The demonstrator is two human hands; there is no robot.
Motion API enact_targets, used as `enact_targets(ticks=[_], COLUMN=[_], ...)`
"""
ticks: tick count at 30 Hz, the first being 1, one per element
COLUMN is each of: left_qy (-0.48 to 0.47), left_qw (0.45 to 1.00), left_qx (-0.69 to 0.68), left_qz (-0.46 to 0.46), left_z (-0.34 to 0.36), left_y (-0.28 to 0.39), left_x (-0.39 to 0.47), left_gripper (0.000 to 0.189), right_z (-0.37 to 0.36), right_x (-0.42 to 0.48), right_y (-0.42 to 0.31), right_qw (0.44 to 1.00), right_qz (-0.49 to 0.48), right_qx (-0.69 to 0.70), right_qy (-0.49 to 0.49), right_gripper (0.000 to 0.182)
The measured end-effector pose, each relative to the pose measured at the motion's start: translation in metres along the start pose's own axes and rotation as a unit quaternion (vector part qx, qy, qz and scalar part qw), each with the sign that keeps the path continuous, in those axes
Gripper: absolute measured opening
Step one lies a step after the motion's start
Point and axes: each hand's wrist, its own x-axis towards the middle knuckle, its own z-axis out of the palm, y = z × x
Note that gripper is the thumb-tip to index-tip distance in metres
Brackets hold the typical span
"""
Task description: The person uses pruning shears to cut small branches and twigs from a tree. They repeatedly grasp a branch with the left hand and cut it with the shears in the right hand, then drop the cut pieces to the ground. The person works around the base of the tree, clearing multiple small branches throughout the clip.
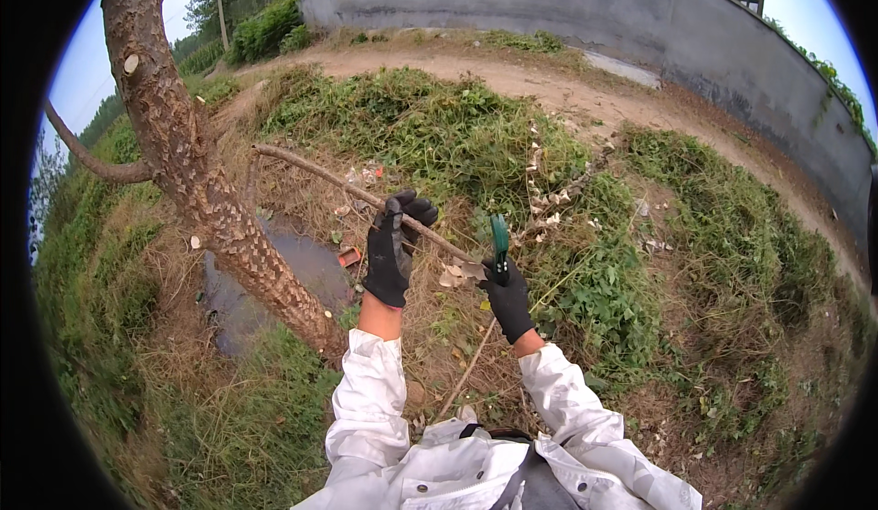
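Note:
A thin cut branch [322,179] slants in front of me, running from beside the tree down to my right hand. My left hand [392,249], in a black work glove, holds it near the middle with the fingers only loosely bent. In my right hand [506,297], also black-gloved, is a green-handled hand tool [500,235]; its working end is hidden, so its exact kind is unclear. The branch's lower end meets that hand, where dry pale leaves [461,273] hang. Whether the right fingers also grip the branch cannot be told.
A leaning tree trunk [226,215] with pale pruning cuts rises at left, beside a murky puddle [274,283]. Leafy vines [439,119] and dry grass cover the ground. A branch with withered leaves [555,198] lies ahead. Beyond a dirt path [425,60] stands a grey wall [501,2].

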Motion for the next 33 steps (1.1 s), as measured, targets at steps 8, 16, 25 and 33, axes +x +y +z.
enact_targets(ticks=[8, 16, 25, 33], left_qy=[0.030, 0.085, 0.109, 0.148], left_qw=[0.999, 0.992, 0.988, 0.985], left_qx=[0.009, 0.085, 0.106, 0.093], left_qz=[0.011, 0.028, 0.031, 0.012], left_z=[0.007, -0.023, -0.034, -0.001], left_y=[-0.012, -0.014, -0.022, -0.019], left_x=[-0.020, -0.001, 0.009, -0.011], left_gripper=[0.042, 0.039, 0.041, 0.041], right_z=[-0.005, -0.055, -0.154, -0.164], right_x=[-0.040, -0.099, -0.163, -0.156], right_y=[0.001, 0.027, 0.072, 0.057], right_qw=[0.997, 0.984, 0.977, 0.976], right_qz=[-0.005, 0.169, 0.211, 0.201], right_qx=[-0.079, 0.057, 0.038, 0.067], right_qy=[0.003, -0.003, 0.016, 0.041], right_gripper=[0.028, 0.023, 0.034, 0.028])
